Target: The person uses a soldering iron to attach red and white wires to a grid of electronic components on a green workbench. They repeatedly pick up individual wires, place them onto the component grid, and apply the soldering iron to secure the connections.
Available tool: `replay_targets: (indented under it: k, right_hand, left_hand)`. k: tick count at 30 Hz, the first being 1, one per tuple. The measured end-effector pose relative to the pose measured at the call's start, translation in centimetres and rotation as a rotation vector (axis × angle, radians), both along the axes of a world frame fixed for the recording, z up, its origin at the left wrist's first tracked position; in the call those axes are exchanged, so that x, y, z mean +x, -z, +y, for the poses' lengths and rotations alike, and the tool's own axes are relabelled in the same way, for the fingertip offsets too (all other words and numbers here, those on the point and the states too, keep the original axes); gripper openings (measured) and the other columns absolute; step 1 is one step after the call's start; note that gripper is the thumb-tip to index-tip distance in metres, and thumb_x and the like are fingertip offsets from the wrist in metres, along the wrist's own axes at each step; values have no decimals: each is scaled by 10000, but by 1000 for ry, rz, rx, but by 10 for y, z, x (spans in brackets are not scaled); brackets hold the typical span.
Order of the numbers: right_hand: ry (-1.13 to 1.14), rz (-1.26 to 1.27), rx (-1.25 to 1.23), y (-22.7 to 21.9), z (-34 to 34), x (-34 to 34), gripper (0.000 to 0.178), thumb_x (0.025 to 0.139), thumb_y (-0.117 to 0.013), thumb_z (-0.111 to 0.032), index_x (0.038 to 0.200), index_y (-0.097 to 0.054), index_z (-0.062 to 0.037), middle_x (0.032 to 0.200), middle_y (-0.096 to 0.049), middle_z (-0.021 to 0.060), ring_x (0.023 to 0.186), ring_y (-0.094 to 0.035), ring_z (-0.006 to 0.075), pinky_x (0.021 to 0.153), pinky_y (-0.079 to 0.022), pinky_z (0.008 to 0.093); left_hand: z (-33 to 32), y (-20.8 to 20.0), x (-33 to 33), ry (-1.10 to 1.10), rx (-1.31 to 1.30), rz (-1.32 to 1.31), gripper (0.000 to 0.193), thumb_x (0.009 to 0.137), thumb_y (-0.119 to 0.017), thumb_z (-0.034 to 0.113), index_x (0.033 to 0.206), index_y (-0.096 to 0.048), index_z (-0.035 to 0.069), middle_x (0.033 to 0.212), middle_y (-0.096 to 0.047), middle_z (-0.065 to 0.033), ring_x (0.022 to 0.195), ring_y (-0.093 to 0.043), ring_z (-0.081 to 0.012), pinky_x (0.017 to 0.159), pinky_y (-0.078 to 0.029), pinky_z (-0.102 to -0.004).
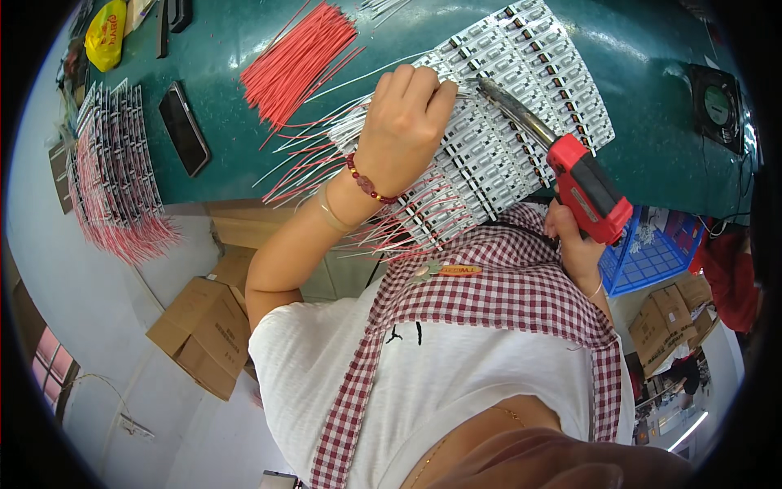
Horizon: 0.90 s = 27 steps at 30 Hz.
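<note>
My left hand [407, 110], wearing a beaded bracelet, hovers over a sheet of small white circuit boards [521, 77]. Its fingers are closed in a pinch around a thin white wire, with the fingertips partly hidden. A red-and-black soldering iron [590, 187] is gripped in my right hand [574, 244]. The metal tip of the iron reaches the boards just right of my left fingertips. Red and white wires [301, 167] stick out from the left and near edges of the sheet, some lying under my left wrist.
A bundle of red wires [301, 57] lies on the green table [220, 106]. Left of it are a phone [184, 129], a stack of wired boards [118, 163] and a yellow bag [106, 37]. A black fan-like device [717, 106] stands right; a blue basket [652, 261] sits below.
</note>
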State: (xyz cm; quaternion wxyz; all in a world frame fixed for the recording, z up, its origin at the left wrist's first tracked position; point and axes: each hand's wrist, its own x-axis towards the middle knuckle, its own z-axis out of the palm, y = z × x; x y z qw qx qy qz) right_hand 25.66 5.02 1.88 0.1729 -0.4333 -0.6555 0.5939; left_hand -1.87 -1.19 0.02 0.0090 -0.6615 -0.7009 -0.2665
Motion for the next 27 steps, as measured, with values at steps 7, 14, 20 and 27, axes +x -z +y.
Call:
replay_targets:
  k: [7,14,20,27]
  right_hand:
    - [-46,61,-16,-9,4,-5,422,901,-604,-202,1209,-488,62,645,-523,65,518,-462,112,495,-379,248]
    - [-25,120,-46,-9,1,1,433,899,-608,-221,1211,-487,54,638,-521,65,519,-461,110,498,-382,247]
    - [-45,75,5,-5,-2,8,389,897,-605,-185,1186,-495,52,639,-525,68,506,-457,113,488,-385,253]
    - [-61,85,-7,1,-2,13,328,899,-602,-160,1130,-506,52,646,-526,75,509,-470,123,485,-388,256]
  left_hand:
    - [-1,2,-1,-5,-4,29,237,674,-596,-4,906,-637,12,780,-492,-72,742,-505,-236,681,-423,-340]
    - [-6,-9,3,12,36,44,270,669,-601,-4,935,-645,9,795,-519,-70,729,-506,-229,662,-421,-340]
    - [-8,0,7,22,14,-27,302,650,-596,-34,944,-650,3,784,-515,-73,721,-507,-230,654,-424,-337]
    - [-8,2,8,7,10,-12,292,654,-603,-36,938,-654,6,770,-501,-74,718,-507,-225,652,-430,-334]
